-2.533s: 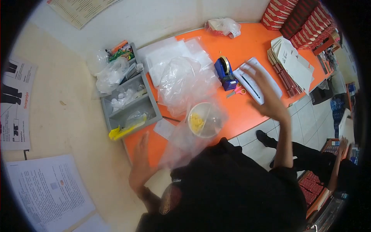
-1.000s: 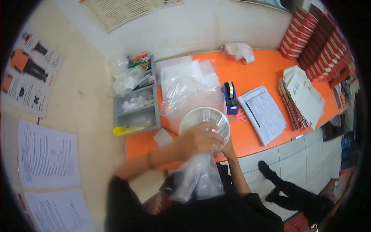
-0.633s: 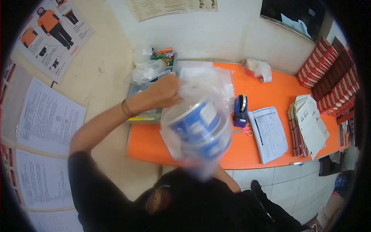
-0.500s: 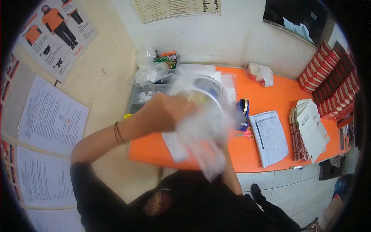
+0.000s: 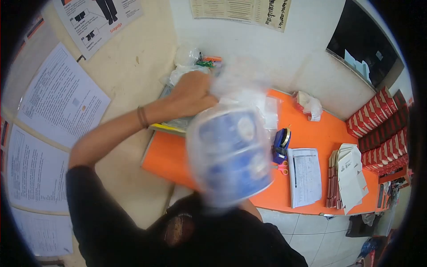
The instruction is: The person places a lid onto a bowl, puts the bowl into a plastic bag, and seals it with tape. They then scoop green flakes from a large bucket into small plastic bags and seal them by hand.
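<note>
A large white and blue tub [image 5: 233, 149], blurred by motion, hangs tilted in front of my chest inside a clear plastic bag [image 5: 240, 82]. My left hand [image 5: 193, 92] is closed in a fist at the tub's upper left, gripping the gathered plastic of the bag. Only a bit of my right forearm shows below the tub; the right hand itself is hidden behind it.
On the orange table [image 5: 169, 155] lie a blue tape dispenser [image 5: 280, 146], pink scissors [image 5: 282, 167], a notebook [image 5: 305, 178] and folded cartons [image 5: 347, 178]. Red boxes [image 5: 373, 111] stack at right. A grey organizer [image 5: 178, 123] with plastic bags sits behind my left hand.
The tub has turned from showing its round end to showing its blue-labelled side, and now looks larger and lower. My left hand has risen. The camera view has shifted.
</note>
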Demonstrator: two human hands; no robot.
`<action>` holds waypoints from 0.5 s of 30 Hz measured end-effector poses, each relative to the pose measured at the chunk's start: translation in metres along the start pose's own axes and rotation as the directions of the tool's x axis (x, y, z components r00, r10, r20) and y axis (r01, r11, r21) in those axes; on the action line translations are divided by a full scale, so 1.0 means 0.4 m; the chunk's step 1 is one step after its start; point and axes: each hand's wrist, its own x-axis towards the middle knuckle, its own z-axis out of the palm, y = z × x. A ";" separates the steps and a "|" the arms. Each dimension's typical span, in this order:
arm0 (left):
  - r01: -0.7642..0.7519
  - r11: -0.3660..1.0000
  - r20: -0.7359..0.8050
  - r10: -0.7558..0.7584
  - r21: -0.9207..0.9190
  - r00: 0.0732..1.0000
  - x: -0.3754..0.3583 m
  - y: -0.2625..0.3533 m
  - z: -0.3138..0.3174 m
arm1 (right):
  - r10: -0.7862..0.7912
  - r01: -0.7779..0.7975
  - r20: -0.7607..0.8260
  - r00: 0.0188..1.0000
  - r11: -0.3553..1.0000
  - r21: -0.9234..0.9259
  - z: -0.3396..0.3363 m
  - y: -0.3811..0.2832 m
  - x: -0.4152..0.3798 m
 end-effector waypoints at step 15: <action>-0.173 0.922 0.197 0.109 0.345 0.974 0.026 -0.035 -0.155 | 0.086 -0.098 0.067 0.994 0.974 0.206 0.109 0.008 0.075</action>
